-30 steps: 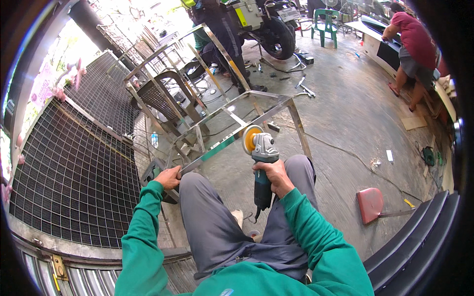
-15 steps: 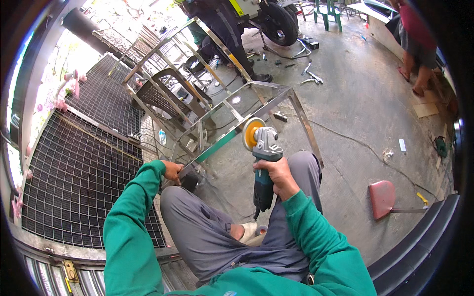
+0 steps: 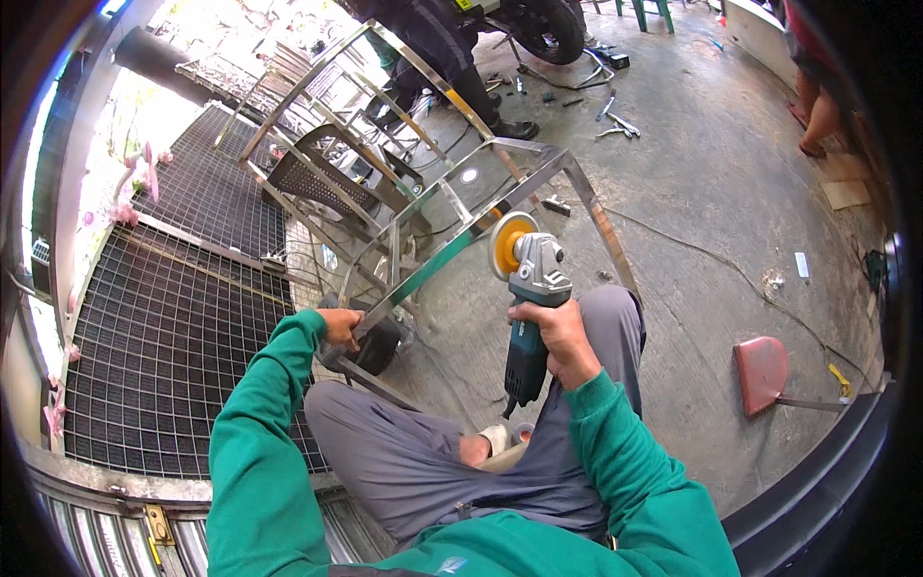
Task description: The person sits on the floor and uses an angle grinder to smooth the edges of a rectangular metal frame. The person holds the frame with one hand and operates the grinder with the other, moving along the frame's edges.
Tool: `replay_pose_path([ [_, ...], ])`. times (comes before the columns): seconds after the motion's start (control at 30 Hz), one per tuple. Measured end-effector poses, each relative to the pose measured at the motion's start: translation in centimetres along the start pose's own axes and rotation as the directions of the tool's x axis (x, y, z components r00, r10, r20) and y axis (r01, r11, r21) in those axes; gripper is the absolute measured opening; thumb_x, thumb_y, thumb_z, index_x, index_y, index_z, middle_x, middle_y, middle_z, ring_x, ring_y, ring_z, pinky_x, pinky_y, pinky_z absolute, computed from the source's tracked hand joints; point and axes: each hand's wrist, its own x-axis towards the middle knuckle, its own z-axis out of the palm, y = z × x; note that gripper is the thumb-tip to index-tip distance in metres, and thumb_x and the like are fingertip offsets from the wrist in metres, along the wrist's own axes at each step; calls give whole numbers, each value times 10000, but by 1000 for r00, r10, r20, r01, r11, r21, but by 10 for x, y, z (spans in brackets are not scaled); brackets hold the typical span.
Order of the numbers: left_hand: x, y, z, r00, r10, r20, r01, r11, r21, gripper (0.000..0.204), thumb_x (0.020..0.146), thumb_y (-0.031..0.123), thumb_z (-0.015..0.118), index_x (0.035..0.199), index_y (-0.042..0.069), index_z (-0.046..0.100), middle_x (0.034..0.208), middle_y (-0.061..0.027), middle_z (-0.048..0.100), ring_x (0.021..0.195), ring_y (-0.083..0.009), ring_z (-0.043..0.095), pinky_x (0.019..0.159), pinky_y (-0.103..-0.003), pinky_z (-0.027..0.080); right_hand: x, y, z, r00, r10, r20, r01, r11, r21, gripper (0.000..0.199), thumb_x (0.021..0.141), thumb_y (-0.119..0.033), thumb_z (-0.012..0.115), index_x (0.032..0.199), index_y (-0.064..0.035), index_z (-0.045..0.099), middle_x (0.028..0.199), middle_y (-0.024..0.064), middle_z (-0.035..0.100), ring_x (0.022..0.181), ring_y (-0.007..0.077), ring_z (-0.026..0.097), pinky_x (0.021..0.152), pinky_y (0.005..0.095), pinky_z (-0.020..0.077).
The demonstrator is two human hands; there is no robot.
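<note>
In my right hand [image 3: 562, 337] is an angle grinder [image 3: 527, 332], its teal body upright above my knee. A yellow and white disc [image 3: 510, 245] at its head faces the metal frame, close beside or touching the near bar; I cannot tell which. My left hand [image 3: 340, 330] grips the near left corner of that shiny square-tube metal frame [image 3: 461, 245], fingers wrapped round the bar. The frame stands tilted before my knees, its polished bar reflecting my green sleeve. The grinder's cord leaves its lower end and drops between my legs.
A brown plastic chair [image 3: 322, 178] stands behind the frame, a wire mesh panel [image 3: 173, 356] on the left. Pliers [image 3: 620, 127] and other tools lie on the floor near a motorcycle wheel [image 3: 543, 34]. Co-workers are beyond. A red pad [image 3: 761, 375] sits at right, near a cable [image 3: 731, 269].
The grinder has shifted slightly right in view, its disc staying by the bar. My left hand keeps its hold on the frame. The whole view has shifted a little.
</note>
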Motion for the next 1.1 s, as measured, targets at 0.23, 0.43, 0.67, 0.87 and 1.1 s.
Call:
replay_pose_path([
  [0.23,0,1,17,980,47,-192,-69,991,-114,610,774,108,900,1259,49,535,1158,-187,678,1135,-339,658,968,-446,512,6,11,11,1000,17,20,-16,998,-60,325,732,10,813,1044,-39,736,924,18,720,810,143,672,724,320,525],
  [0.43,-12,19,12,962,64,-267,-72,997,-20,614,791,198,904,1214,40,488,1049,-236,713,1037,-385,716,864,-485,545,13,21,16,999,-38,27,42,983,-180,202,774,-44,788,960,-17,714,841,70,716,745,190,695,718,341,553],
  [0.67,-16,25,10,969,23,-246,-33,999,-38,722,807,195,887,1378,39,474,1111,-208,719,1080,-358,696,888,-460,536,15,21,10,999,-1,-38,-9,964,-266,329,777,-67,808,1081,-6,700,902,89,727,787,234,737,725,357,590],
  [0.87,-29,40,4,975,-9,-223,1,999,-39,518,840,182,853,1185,38,495,1049,-202,722,1067,-402,701,893,-495,520,8,12,6,998,-16,-59,1,970,-242,427,773,-54,815,1165,9,657,960,107,716,827,255,744,707,378,608],
  [1.1,-28,39,4,971,-33,-235,33,999,-4,549,837,202,851,1229,28,508,1089,-215,716,1094,-414,694,916,-492,530,11,10,5,999,-33,-34,24,971,-237,302,760,-49,820,1040,5,717,884,99,743,774,215,736,685,333,571],
])
